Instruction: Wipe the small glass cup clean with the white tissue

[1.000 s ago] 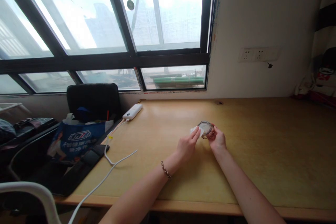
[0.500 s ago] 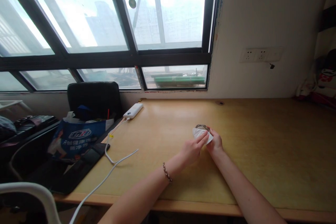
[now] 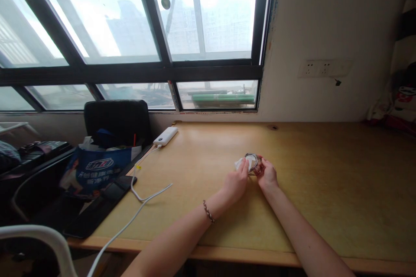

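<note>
My right hand (image 3: 268, 174) grips the right side of a small round container (image 3: 256, 165) with a shiny rim and reddish-brown, glassy-looking sides. Its opening tilts up toward me, and its exact kind is hard to make out. A white tissue (image 3: 239, 164) is pinched in my left hand (image 3: 236, 184), whose fingers press it against the container's left rim. A braided bracelet (image 3: 208, 212) circles my left wrist. Both hands are just above the wooden desk (image 3: 201, 156), and the fingertips are partly hidden.
On the desk's left edge lies a white power bank (image 3: 165, 136) with a white cable (image 3: 139, 201) trailing forward. A black chair (image 3: 116, 117) holding a blue bag (image 3: 97, 169) stands to the left. Behind the desk are a window and a wall socket panel (image 3: 325, 69).
My left hand has drawn the tissue left and off the container's front, so more of its rim and reddish side shows. My right hand keeps its hold.
</note>
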`<control>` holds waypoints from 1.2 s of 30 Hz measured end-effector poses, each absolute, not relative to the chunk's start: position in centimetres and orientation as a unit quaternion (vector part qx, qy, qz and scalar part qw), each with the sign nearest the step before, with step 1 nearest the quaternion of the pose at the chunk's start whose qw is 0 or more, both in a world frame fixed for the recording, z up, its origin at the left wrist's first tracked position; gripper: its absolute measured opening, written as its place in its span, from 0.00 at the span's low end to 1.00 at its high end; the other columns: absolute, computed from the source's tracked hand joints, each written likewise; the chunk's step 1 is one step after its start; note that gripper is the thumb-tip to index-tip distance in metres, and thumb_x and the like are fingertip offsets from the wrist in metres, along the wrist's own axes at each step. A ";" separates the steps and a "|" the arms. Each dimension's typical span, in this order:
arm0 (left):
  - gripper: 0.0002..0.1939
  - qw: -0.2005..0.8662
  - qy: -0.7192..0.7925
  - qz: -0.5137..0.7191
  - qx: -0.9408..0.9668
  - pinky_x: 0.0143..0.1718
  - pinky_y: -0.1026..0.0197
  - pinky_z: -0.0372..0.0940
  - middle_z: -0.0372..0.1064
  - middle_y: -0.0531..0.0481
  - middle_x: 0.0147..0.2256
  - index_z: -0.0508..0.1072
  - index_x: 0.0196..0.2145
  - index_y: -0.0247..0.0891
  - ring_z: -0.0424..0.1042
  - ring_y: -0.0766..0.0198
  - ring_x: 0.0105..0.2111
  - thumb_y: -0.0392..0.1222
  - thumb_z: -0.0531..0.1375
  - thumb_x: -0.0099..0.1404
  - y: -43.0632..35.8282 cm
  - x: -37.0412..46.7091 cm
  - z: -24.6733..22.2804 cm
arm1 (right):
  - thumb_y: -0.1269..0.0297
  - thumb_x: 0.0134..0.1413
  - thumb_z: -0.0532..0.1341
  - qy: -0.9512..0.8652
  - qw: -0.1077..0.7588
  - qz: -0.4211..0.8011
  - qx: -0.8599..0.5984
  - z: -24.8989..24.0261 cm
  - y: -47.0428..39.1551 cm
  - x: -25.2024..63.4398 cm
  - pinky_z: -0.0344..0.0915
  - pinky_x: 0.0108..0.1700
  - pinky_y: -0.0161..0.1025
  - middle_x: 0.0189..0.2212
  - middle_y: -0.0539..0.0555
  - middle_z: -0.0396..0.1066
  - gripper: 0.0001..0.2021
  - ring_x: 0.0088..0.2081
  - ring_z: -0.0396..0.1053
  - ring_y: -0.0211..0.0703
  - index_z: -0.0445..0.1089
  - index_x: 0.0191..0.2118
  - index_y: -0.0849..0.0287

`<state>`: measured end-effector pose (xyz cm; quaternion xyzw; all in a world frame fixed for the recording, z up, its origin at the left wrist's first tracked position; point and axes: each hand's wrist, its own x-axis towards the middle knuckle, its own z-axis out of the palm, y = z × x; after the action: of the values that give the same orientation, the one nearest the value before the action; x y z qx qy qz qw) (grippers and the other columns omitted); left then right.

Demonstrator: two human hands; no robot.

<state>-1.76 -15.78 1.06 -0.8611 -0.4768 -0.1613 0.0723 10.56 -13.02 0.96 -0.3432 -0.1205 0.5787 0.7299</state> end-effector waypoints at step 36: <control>0.28 -0.288 -0.363 -0.411 -0.785 0.47 0.55 0.61 0.57 0.47 0.52 0.56 0.54 0.42 0.62 0.56 0.48 0.30 0.47 0.55 -17.1 -1.0 1.2 | 0.62 0.43 0.59 -0.255 0.763 0.451 -0.386 1.4 -13.1 10.8 0.50 0.17 0.28 0.15 0.43 0.57 0.10 0.16 0.52 0.31 0.63 0.33 0.60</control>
<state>-1.04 -17.07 1.16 -0.7850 -0.3630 -0.4109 -0.2882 10.85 -13.09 1.36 -0.3859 -0.2553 0.4514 0.7630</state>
